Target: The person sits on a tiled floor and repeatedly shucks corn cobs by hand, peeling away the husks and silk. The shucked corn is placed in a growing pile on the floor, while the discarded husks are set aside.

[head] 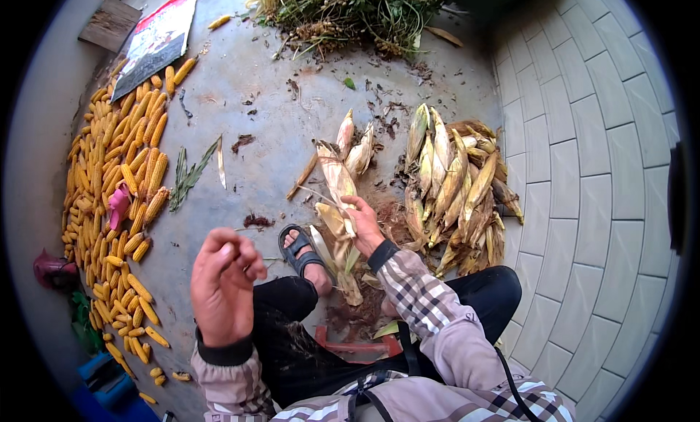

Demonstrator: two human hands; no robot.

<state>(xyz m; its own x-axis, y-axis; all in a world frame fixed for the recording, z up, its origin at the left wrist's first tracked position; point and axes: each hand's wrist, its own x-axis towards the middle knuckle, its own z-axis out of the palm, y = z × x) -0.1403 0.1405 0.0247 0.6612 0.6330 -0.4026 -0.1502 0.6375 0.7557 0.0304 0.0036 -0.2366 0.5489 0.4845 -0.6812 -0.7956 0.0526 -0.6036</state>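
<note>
My right hand (363, 222) grips dry corn husks (333, 217) between my knees, beside the black sandal on my foot. Whether a cob is inside them is hard to tell. My left hand (224, 280) is raised over my left knee, fingers curled loosely and apart, with nothing visible in it. Just beyond my right hand several unhusked corn ears (334, 170) lie on the floor. A larger pile of unhusked ears (454, 176) lies to the right. On the left spreads a long heap of husked yellow corn cobs (117, 170).
Uprooted leafy plants (355, 17) lie at the top. A printed sheet (158, 39) covers the far end of the cob heap. A tiled wall (590, 176) bounds the right side. A red stool (355, 348) shows beneath me. Green leaves (188, 176) lie left of centre.
</note>
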